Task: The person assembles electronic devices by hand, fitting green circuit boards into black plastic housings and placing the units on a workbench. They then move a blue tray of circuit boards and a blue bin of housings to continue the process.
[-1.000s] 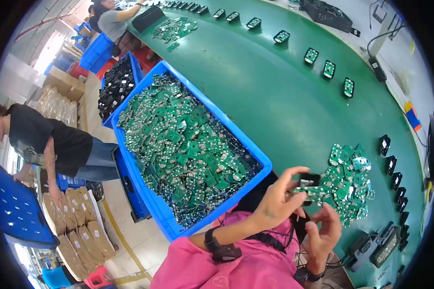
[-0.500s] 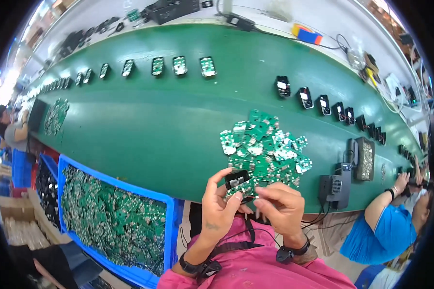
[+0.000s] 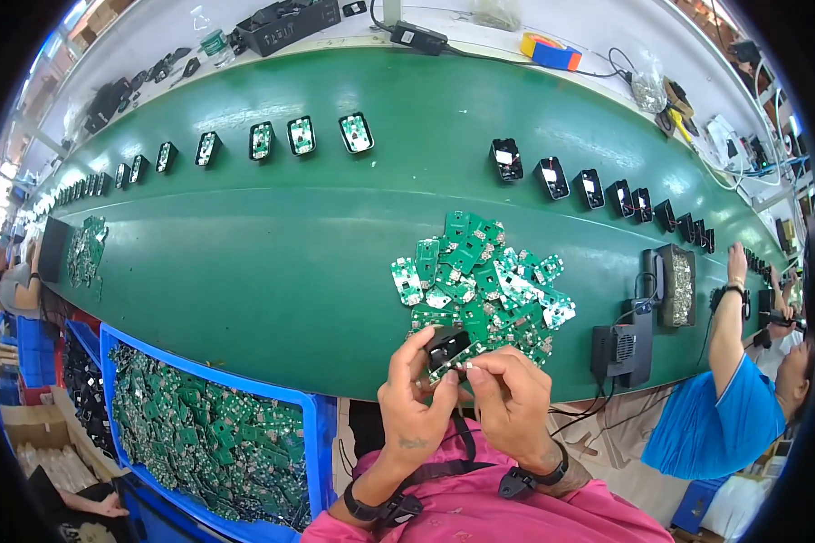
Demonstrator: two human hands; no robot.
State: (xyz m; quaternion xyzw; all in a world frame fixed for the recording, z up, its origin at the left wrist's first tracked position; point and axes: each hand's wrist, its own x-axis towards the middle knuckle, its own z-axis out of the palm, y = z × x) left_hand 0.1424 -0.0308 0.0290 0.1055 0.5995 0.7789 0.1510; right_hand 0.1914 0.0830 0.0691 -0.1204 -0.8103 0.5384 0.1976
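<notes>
My left hand (image 3: 411,398) grips a small black plastic housing (image 3: 445,344), tilted, at the near edge of the pile. A narrow green circuit board (image 3: 449,364) lies across the housing's near side, under my left thumb. My right hand (image 3: 514,391) is closed in a pinch at the right end of that board. Its fingers hide most of what they hold; only a tiny pale bit shows at the tips. Just beyond my hands a loose heap of green circuit boards (image 3: 469,288) lies on the green table.
Black housings with boards (image 3: 357,133) line the far left; open black housings (image 3: 553,178) line the far right. A blue crate (image 3: 321,452) of boards stands at left. A black device (image 3: 618,351) and a parts tray (image 3: 679,288) are at right. Co-workers sit at both ends.
The view has shifted slightly. My right fingers have drawn in closer to the board, and the housing is tilted more. The co-worker in blue at right has reached an arm forward over the table.
</notes>
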